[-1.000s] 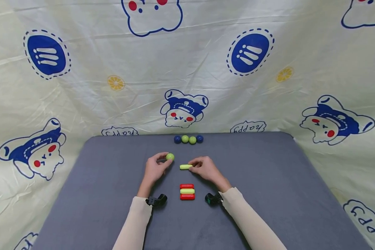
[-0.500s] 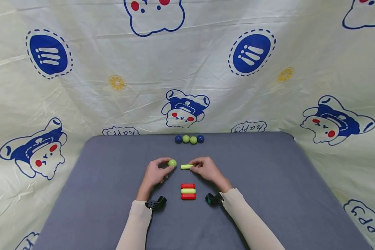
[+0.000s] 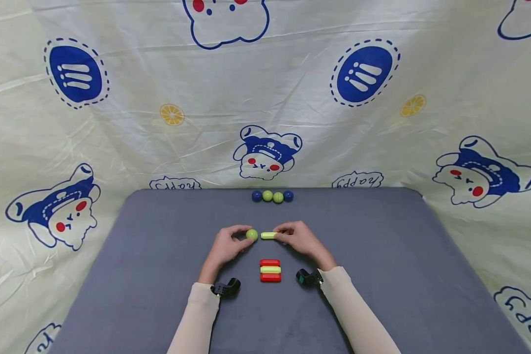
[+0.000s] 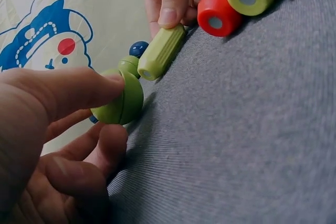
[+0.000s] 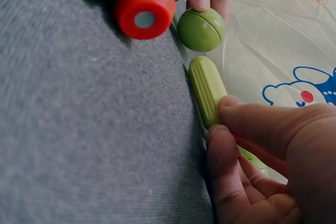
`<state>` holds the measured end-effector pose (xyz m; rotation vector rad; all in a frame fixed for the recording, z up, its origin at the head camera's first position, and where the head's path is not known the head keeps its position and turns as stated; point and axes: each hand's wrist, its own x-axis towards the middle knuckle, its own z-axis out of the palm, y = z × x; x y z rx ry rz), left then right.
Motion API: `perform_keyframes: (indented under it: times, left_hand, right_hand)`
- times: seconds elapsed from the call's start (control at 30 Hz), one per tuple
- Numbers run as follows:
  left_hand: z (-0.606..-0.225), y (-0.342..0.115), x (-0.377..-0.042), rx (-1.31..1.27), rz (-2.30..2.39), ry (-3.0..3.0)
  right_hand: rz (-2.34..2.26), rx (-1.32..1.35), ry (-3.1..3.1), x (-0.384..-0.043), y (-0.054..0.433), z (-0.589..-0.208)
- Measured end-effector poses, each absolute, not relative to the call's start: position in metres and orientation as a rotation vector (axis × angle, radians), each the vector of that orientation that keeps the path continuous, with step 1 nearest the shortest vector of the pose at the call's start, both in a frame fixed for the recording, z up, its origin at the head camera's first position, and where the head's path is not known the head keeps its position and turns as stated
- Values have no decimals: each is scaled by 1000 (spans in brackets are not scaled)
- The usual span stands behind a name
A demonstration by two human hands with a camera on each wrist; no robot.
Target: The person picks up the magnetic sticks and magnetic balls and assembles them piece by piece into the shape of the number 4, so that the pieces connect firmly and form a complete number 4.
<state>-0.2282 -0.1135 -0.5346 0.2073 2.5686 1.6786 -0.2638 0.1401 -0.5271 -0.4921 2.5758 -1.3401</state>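
Note:
In the head view my left hand (image 3: 226,246) pinches a green ball (image 3: 251,235) between thumb and fingers. Opposite it, my right hand (image 3: 301,238) grips the right end of a yellow-green ridged magnetic rod (image 3: 268,235). The rod lies level with the ball, its free end pointing at it across a small gap. A grey disc shows in that end of the rod (image 4: 152,69) in the left wrist view. From the right wrist, the ball (image 5: 200,30) has a seam around it and appears apart from the rod.
Nearer the person, a yellow-green rod (image 3: 270,270) lies between a red rod (image 3: 270,263) and another red rod (image 3: 270,278). At the back edge of the grey table (image 3: 168,275), two green balls (image 3: 272,196) sit between a blue ball (image 3: 256,196) and another blue ball (image 3: 288,196).
My left hand has brought the green ball rightward and nearer the person, in line with the rod's free end. The right hand still holds the rod in nearly the same place.

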Motion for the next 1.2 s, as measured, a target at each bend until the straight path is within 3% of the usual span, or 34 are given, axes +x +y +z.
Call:
perform_keyframes:
  times: [1.2]
  left_hand:
    - [-538,-109,-226,199,1721,2532]
  right_hand:
    - [-1357,-532,2520,-264,141,-526]
